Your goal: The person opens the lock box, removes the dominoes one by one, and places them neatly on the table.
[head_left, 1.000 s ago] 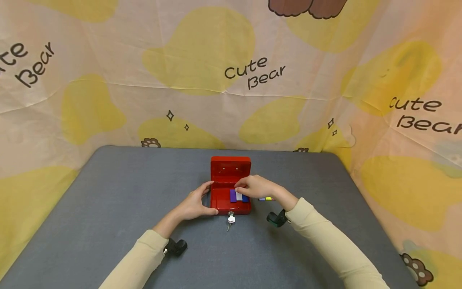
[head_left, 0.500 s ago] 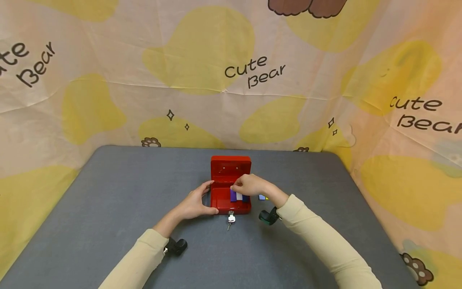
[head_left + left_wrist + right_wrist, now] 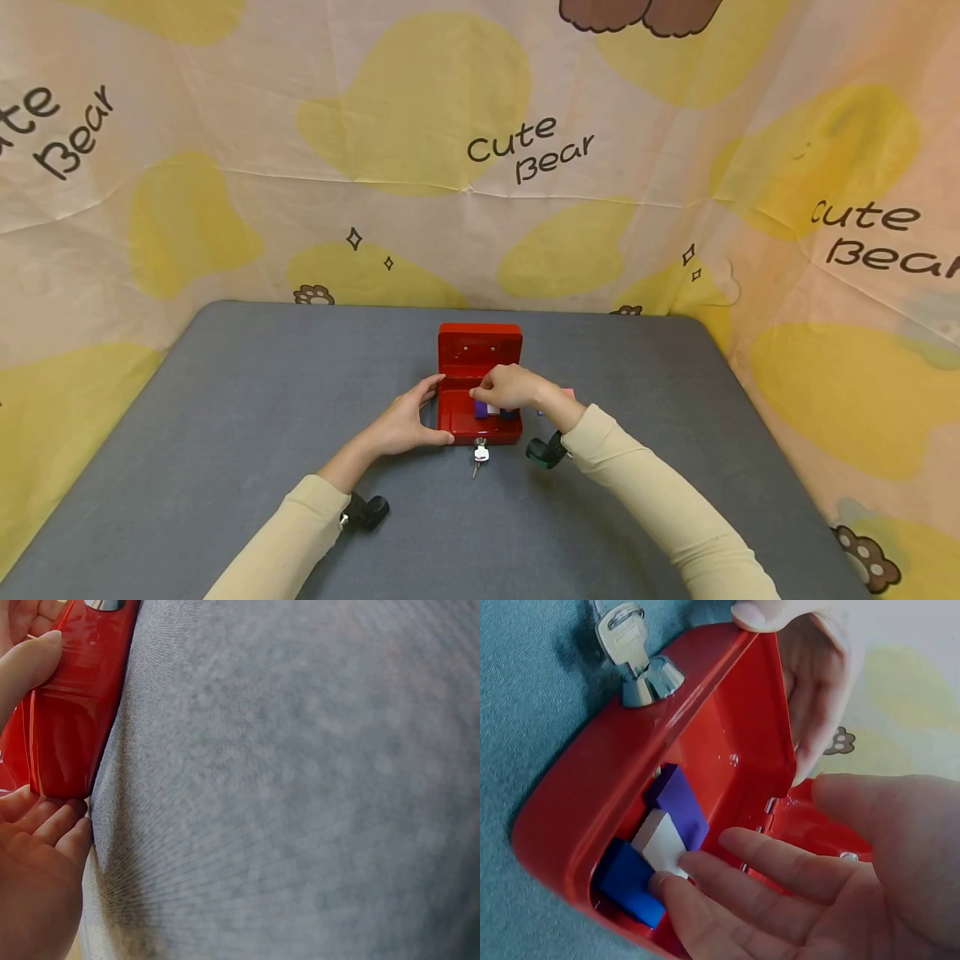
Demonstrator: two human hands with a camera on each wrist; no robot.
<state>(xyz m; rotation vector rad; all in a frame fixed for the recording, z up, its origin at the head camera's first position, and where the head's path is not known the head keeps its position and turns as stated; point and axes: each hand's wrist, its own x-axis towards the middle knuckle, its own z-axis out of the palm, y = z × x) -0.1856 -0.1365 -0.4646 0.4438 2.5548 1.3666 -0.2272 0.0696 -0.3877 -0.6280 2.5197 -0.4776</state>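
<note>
A red metal cash box (image 3: 455, 408) stands on the table with its lid (image 3: 480, 350) raised. My left hand (image 3: 401, 425) holds its left side, thumb at the front edge and fingers toward the back corner. Inside lie a purple block (image 3: 676, 802), a white block (image 3: 660, 841) and a blue block (image 3: 630, 881), flat and side by side in a row. Reaching in from the right, my right hand (image 3: 513, 386) has its fingers loosely bent, with fingertips against the white and blue blocks. In the head view that hand partly covers the blocks.
A key (image 3: 622, 634) sits in the lock (image 3: 652, 681) on the box's front, with a second key hanging below it. Right of the box, a pink piece (image 3: 567, 393) shows behind my right wrist. A printed cloth (image 3: 375, 125) surrounds the grey table (image 3: 300, 375).
My right hand has moved left inside the box, and the row of blocks has shifted slightly left. The left hand and the box have stayed in place.
</note>
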